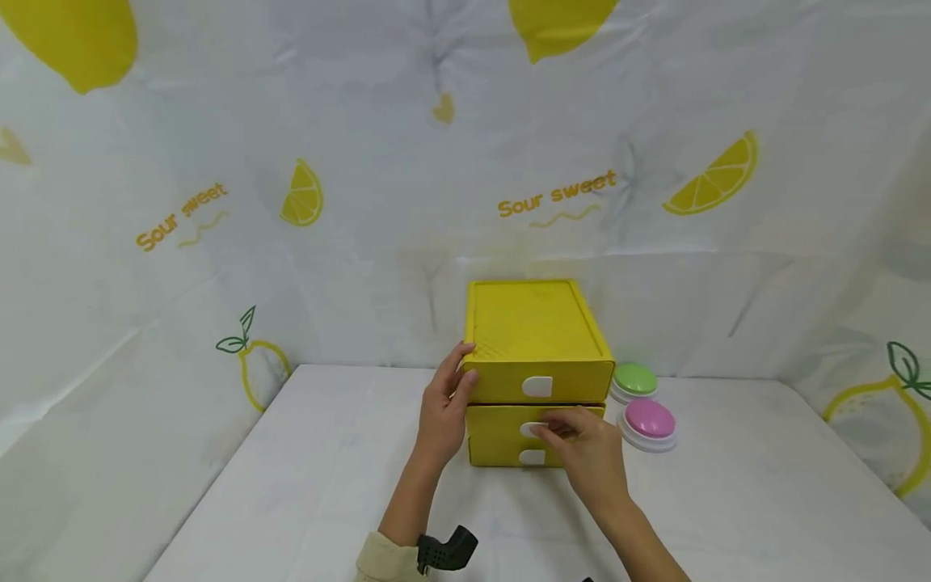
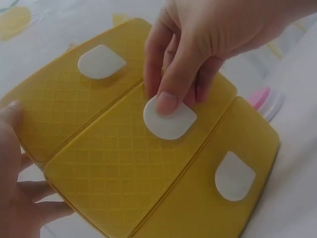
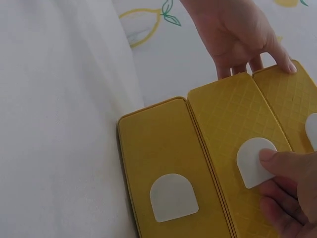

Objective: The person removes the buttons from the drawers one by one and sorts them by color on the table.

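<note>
A yellow drawer box (image 1: 541, 319) with three stacked drawers stands on the table, each front carrying a white rounded pull tab. My right hand (image 1: 587, 453) pinches the middle drawer's pull tab (image 2: 171, 121), its thumb lying over the front of it. At the box's left side, my left hand (image 1: 445, 408) braces it, with the thumb (image 3: 283, 58) on the front near the corner and the other fingers (image 2: 47, 208) along the side. The upper tab (image 1: 537, 386) and the lower tab (image 3: 173, 198) are untouched. All the drawer fronts sit close to flush in the wrist views.
Right of the box are two round push lights or buttons on white bases, one green (image 1: 635, 378) and one pink (image 1: 650, 419). A white cloth with lemon prints (image 1: 364, 307) hangs close behind the box. White cloth covers the table (image 1: 305, 485).
</note>
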`<state>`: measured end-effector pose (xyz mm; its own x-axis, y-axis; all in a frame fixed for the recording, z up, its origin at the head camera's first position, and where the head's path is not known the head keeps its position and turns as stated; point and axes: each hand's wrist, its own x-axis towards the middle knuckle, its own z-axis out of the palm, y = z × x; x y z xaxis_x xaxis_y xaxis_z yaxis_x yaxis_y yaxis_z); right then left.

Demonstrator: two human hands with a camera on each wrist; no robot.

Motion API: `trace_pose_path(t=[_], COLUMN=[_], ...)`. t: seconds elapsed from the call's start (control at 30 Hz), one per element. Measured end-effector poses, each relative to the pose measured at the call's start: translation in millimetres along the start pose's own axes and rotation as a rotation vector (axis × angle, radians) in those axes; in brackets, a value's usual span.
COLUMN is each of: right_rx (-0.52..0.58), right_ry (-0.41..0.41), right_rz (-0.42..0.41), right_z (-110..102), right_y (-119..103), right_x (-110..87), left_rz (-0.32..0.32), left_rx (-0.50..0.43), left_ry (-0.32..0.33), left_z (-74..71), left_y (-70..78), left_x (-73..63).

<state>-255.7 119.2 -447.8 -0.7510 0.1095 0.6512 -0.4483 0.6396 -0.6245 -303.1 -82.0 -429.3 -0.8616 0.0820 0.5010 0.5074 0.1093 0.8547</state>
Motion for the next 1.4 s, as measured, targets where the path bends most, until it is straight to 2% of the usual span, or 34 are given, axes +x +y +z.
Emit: trace_pose_path(t=[0.13, 0.3, 0.6, 0.73, 0.87, 1.0, 1.23, 1.4], right_rx=[-0.013, -0.036, -0.070, -0.088, -0.093, -0.089, -0.087, -0.129], right_ry=[-0.005, 0.016, 0.054, 0.059, 0.056, 0.062, 0.060, 0.072], right_rz=[0.008, -0.012, -0.054, -0.056, -0.033, -0.045, -0.081, -0.106], right_z=[-2, -6, -12, -16, -21, -24, -28, -34], right_y=[-3, -5, -14, -19, -23, -26, -29, -33], right_x=[-6.8, -16.6, -31.5, -36.8, -45.0, -51.9, -61.7, -67.4], left_rz=[-0.015, -0.002, -0.038, -0.029, -0.010, -0.006, -0.010, -0.030], left_rx=[0.017, 0.034, 0.075, 0.075, 0.082, 0.105, 0.124, 0.127], left_ry=[-0.004, -0.013, -0.068, -0.088, -0.131, -0.174, -0.190, -0.216], left_z=[-0.9, -1.4, -2.0, -2.3, -1.9, -4.2, -7.1, -5.3], left_y=[-1.9, -3.9, -5.3, -3.1, -3.9, -3.6, -5.4, -6.8], left_x=[-2.8, -3.9, -6.8, -8.1, -9.7, -10.1, -9.1, -6.5])
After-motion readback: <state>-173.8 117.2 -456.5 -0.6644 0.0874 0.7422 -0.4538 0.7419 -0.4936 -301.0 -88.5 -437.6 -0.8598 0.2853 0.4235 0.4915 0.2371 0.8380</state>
